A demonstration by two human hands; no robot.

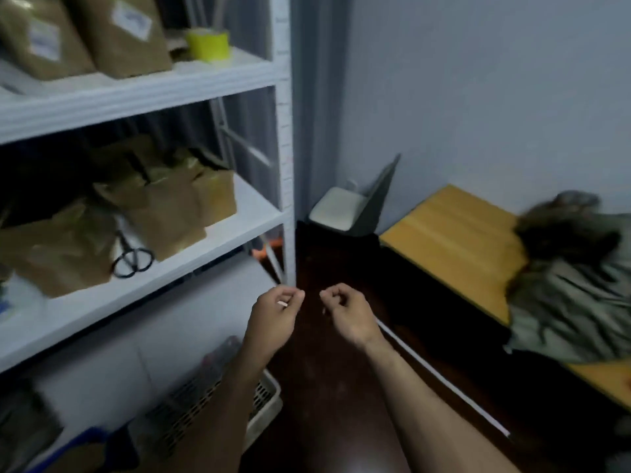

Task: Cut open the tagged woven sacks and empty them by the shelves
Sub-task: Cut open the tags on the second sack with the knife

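White metal shelves (136, 100); left hand (276, 314) fingers pinch a small white strip (282, 304), right hand (346, 314) fingers curl empty; best take black steel scissors (133, 258) handles-first.

Labels (131, 18) on the top shelf's (136, 93) brown bags (126, 52) were blurred past reading; the white sliver (282, 304) pinched by the left hand (273, 317) was too small to identify; the right edge cut off the green jacket (573, 302)

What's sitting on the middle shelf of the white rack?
Several brown paper bags and a pair of black-handled scissors lying near the front edge. Anything behind the bags is covered and dark.
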